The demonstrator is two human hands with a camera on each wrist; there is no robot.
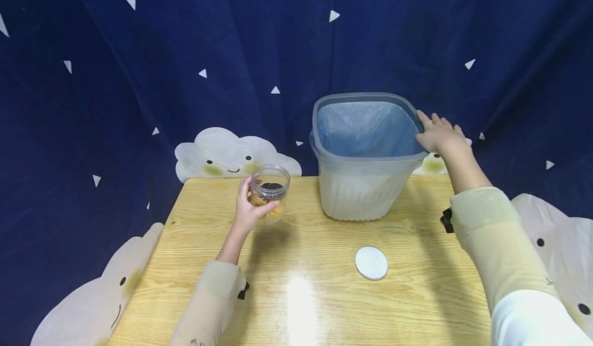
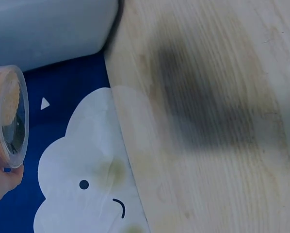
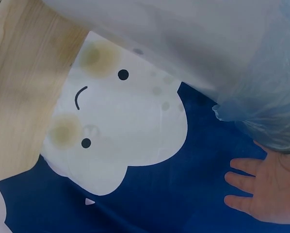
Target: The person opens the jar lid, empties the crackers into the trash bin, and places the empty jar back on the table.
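In the head view my left hand (image 1: 250, 209) grips a clear plastic jar (image 1: 271, 189) from its left side, raised over the table's back left part. Dark round cookies and orange-brown pieces show inside, and no lid covers its mouth. The same jar (image 2: 9, 116) shows at the edge of the left wrist view, partly cut off. My right hand (image 1: 440, 134) touches the right side of the grey rim of a whitish bin (image 1: 361, 186), its fingers spread and fairly straight. A blue bag (image 1: 366, 130) lines the bin. In the right wrist view the hand (image 3: 271, 187) lies beside the bag's edge.
A round white disc (image 1: 371, 263), like a lid, lies on the wooden table (image 1: 208, 217) in front of the bin. Dark blue cloth (image 1: 259, 42) with white triangles hangs behind and around. White cloud cutouts (image 1: 227, 153) are along the table's edges.
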